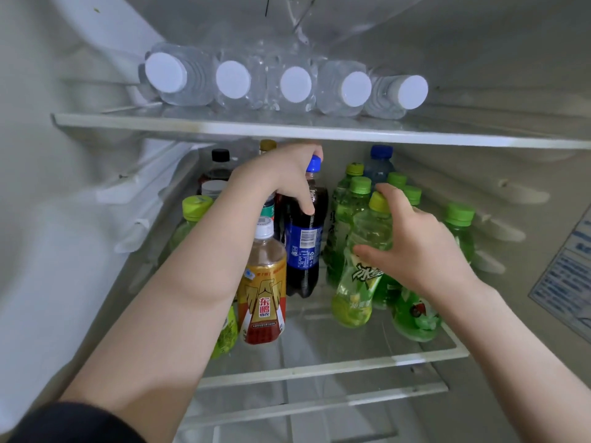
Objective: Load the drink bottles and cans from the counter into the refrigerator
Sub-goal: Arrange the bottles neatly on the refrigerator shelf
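Observation:
Inside the open refrigerator, my left hand [281, 177] grips the neck of a dark cola bottle [303, 251] with a blue cap and blue label, standing on the middle glass shelf [319, 369]. My right hand [412, 241] holds a green-tea bottle [358, 282] near its shoulder; the bottle is tilted, its base low over the shelf. Several more green bottles [415, 311] stand behind and to the right. A gold and red energy drink bottle [263, 295] stands at the front left beside my left forearm.
Several clear water bottles [295, 84] lie on their sides on the upper shelf [287, 127], white caps facing me. Other bottles fill the middle shelf's back left [219, 169]. A label sticker [566, 282] is on the right wall. Lower shelves show below.

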